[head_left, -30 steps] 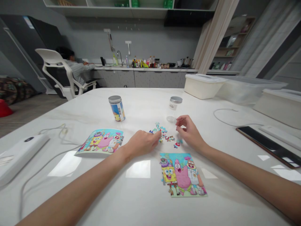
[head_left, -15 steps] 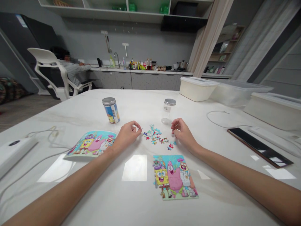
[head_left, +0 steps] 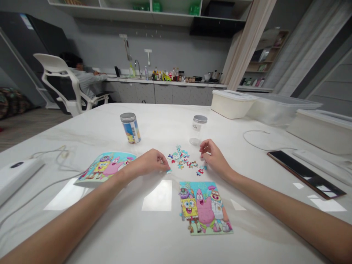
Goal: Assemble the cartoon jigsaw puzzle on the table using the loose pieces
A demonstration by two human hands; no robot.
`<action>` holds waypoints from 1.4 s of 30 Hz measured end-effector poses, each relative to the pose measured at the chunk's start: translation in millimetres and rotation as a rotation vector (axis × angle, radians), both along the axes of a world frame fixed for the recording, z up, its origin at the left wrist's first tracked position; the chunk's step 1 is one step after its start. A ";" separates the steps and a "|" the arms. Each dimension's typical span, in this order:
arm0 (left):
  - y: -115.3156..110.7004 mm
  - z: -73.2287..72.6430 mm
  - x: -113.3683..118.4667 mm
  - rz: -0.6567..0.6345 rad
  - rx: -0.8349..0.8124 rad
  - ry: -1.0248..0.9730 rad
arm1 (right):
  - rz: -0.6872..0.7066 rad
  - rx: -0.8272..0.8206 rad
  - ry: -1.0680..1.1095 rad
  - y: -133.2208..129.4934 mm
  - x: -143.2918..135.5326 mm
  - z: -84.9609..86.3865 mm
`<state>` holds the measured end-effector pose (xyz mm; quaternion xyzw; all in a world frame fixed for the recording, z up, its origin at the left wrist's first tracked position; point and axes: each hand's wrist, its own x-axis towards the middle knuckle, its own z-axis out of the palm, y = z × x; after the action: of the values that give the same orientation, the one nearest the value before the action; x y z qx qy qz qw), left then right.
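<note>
My left hand is closed, thumb and fingertips pinched on a small light-blue puzzle piece at the table surface. Right of it lies a loose heap of puzzle pieces. My right hand rests at the heap's right side, fingers loosely curled and thumb apart, with no piece visible in it. A red and blue piece lies just below its fingers. Closer to me is a partly assembled cartoon puzzle with a jagged left edge. A curved picture sheet with the same characters sits partly behind my left forearm.
Beyond the hands stand a printed jar and a clear jar, both with metal lids. Lidded boxes line the right back edge. A dark flat slab and cables lie right; a white device lies left. Someone sits at the far counter.
My left hand has moved slightly toward me from the heap's upper left to its lower left, with the light-blue piece at its fingertips. My right hand has barely moved.
</note>
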<state>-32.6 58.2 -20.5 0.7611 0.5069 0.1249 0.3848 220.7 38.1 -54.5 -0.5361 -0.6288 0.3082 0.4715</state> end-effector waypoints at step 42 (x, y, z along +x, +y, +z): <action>-2.1 2.8 1.5 0.029 0.057 0.148 | 0.062 -0.060 -0.021 -4.5 -2.8 1.8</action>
<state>-31.1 56.1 -17.7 0.7713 0.5415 0.0881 0.3226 217.8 33.6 -52.7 -0.5333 -0.6404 0.3358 0.4390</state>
